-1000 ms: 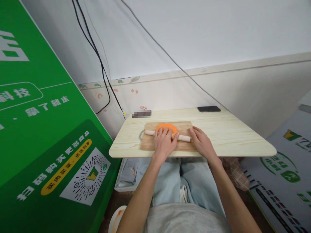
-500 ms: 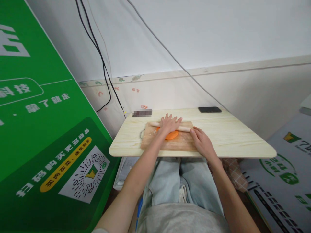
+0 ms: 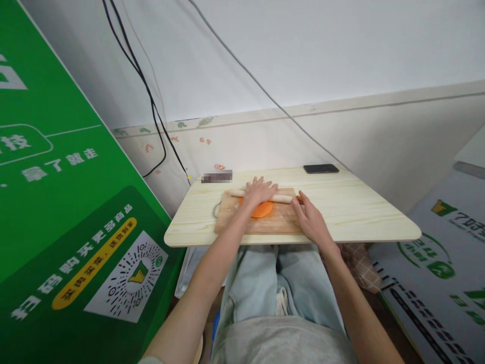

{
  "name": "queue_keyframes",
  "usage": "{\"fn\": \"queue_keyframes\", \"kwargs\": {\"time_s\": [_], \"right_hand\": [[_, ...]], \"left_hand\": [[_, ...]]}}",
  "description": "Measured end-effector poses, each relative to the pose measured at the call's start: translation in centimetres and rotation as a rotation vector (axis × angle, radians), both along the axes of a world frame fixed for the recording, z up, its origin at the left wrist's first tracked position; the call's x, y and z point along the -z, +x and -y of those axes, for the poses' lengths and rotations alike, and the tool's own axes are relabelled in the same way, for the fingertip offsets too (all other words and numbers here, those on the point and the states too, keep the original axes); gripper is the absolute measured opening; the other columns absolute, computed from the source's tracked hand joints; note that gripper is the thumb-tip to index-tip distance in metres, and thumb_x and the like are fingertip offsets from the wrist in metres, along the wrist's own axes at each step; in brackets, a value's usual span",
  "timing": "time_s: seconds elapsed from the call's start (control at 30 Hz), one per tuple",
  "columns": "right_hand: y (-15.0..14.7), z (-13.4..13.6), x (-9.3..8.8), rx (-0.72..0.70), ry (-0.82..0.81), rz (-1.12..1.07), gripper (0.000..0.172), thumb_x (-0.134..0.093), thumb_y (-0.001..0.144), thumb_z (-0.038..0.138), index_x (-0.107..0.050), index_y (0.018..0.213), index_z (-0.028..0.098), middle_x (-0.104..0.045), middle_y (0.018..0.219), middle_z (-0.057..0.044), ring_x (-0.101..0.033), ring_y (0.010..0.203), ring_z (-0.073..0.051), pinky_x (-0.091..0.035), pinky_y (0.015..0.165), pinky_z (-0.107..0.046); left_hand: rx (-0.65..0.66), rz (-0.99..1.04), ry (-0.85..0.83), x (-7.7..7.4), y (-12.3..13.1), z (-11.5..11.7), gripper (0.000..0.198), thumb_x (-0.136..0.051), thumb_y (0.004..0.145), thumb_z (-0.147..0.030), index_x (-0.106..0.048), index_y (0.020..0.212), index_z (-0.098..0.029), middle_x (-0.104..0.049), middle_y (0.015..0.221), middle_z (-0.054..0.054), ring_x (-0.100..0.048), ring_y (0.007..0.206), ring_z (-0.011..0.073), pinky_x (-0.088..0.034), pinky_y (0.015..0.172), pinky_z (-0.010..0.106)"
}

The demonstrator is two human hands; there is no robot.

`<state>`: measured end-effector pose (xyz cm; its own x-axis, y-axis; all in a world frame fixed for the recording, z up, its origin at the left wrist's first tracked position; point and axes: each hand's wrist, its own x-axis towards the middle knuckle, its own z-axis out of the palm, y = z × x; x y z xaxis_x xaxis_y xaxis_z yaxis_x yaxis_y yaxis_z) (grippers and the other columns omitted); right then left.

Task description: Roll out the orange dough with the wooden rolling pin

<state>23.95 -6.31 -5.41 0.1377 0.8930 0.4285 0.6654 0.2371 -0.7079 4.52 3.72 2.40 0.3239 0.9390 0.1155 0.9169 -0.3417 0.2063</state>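
A pale wooden rolling pin (image 3: 282, 198) lies across a wooden cutting board (image 3: 227, 221). Under and just in front of it is a flat, rounded piece of orange dough (image 3: 262, 210), partly covered by my left wrist. My left hand (image 3: 260, 191) presses palm down on the pin, left of its middle, with the fingers spread. At the pin's right end, my right hand (image 3: 309, 217) has its thumb and fingers about the tip. White, flour-like smudges mark the board.
The light wooden table (image 3: 359, 217) carries a black phone (image 3: 321, 169) at the back and a blurred-out dark item (image 3: 216, 176) at back left. Cables (image 3: 144, 81) hang along the wall. A green sign panel (image 3: 76, 202) stands close on the left, a printed grey panel (image 3: 447, 242) on the right.
The view has shifted a little, moving the scene slightly left. My left hand stays flat on the rolling pin. The fingers of my right hand have loosened slightly at the pin's end.
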Motion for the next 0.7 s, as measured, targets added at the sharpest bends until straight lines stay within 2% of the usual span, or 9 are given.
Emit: {"fn": "queue_keyframes", "kwargs": {"time_s": [0.07,0.17,0.23,0.33,0.4,0.5,0.63,0.7], "right_hand": [[-0.1,0.0,0.0,-0.002,0.007,-0.004,0.081,-0.041,0.111,0.076,-0.058,0.164,0.017,-0.068,0.161,-0.022,-0.066,0.149,-0.038,-0.049,0.128,-0.059],[-0.1,0.0,0.1,-0.010,0.023,-0.001,0.077,-0.041,0.112,0.074,-0.062,0.160,0.018,-0.069,0.160,-0.022,-0.066,0.148,-0.038,-0.049,0.128,-0.060],[-0.1,0.1,0.1,-0.018,0.033,0.003,0.075,-0.041,0.112,0.073,-0.064,0.158,0.019,-0.070,0.158,-0.021,-0.067,0.148,-0.038,-0.049,0.128,-0.059],[-0.1,0.2,0.0,-0.027,0.038,0.013,0.073,-0.041,0.113,0.073,-0.066,0.156,0.019,-0.071,0.157,-0.020,-0.066,0.147,-0.038,-0.049,0.128,-0.060],[-0.1,0.2,-0.1,-0.028,0.038,0.017,0.073,-0.040,0.113,0.071,-0.067,0.155,0.018,-0.071,0.157,-0.021,-0.066,0.148,-0.039,-0.049,0.128,-0.061],[-0.2,0.3,-0.2,-0.031,0.047,0.020,0.070,-0.041,0.113,0.069,-0.069,0.153,0.019,-0.072,0.156,-0.020,-0.067,0.147,-0.038,-0.049,0.129,-0.060],[-0.2,0.3,-0.3,-0.042,0.064,0.027,0.066,-0.041,0.114,0.068,-0.071,0.151,0.022,-0.074,0.154,-0.018,-0.068,0.145,-0.036,-0.050,0.129,-0.058],[-0.2,0.3,-0.3,-0.046,0.065,0.035,0.067,-0.040,0.114,0.069,-0.071,0.150,0.021,-0.074,0.154,-0.018,-0.067,0.146,-0.036,-0.050,0.129,-0.058]], "left_hand": [[-0.020,0.001,0.022,0.7,-0.8,3.1,0.060,-0.033,0.117,-0.057,-0.069,0.156,-0.030,-0.053,0.178,0.010,-0.041,0.167,0.0385,-0.037,0.132,0.068],[-0.014,0.050,0.143,2.1,-2.5,8.5,0.060,-0.030,0.119,-0.056,-0.067,0.159,-0.031,-0.062,0.170,0.006,-0.048,0.163,0.0335,-0.036,0.135,0.059],[-0.011,0.066,0.208,3.0,-3.7,11.7,0.060,-0.034,0.119,-0.057,-0.064,0.162,-0.028,-0.062,0.171,0.008,-0.048,0.164,0.0332,-0.034,0.137,0.056],[-0.019,0.079,0.250,3.8,-4.7,14.4,0.060,-0.033,0.120,-0.056,-0.062,0.165,-0.029,-0.057,0.174,0.006,-0.046,0.166,0.0322,-0.028,0.141,0.054],[-0.022,0.084,0.249,3.8,-4.7,14.5,0.060,-0.031,0.120,-0.055,-0.063,0.165,-0.030,-0.057,0.174,0.005,-0.046,0.166,0.0320,-0.027,0.141,0.054],[-0.029,0.089,0.230,3.1,-3.9,12.9,0.057,-0.032,0.120,-0.053,-0.066,0.161,-0.031,-0.061,0.171,0.005,-0.046,0.166,0.0321,-0.030,0.139,0.055],[-0.035,0.082,0.159,1.9,-2.5,9.9,0.058,-0.029,0.121,-0.055,-0.079,0.138,-0.031,-0.075,0.154,0.005,-0.059,0.151,0.0332,-0.040,0.130,0.055],[-0.030,0.075,0.132,1.6,-2.1,9.1,0.062,-0.026,0.121,-0.057,-0.081,0.129,-0.029,-0.079,0.146,0.007,-0.064,0.143,0.0337,-0.042,0.126,0.055]]}}
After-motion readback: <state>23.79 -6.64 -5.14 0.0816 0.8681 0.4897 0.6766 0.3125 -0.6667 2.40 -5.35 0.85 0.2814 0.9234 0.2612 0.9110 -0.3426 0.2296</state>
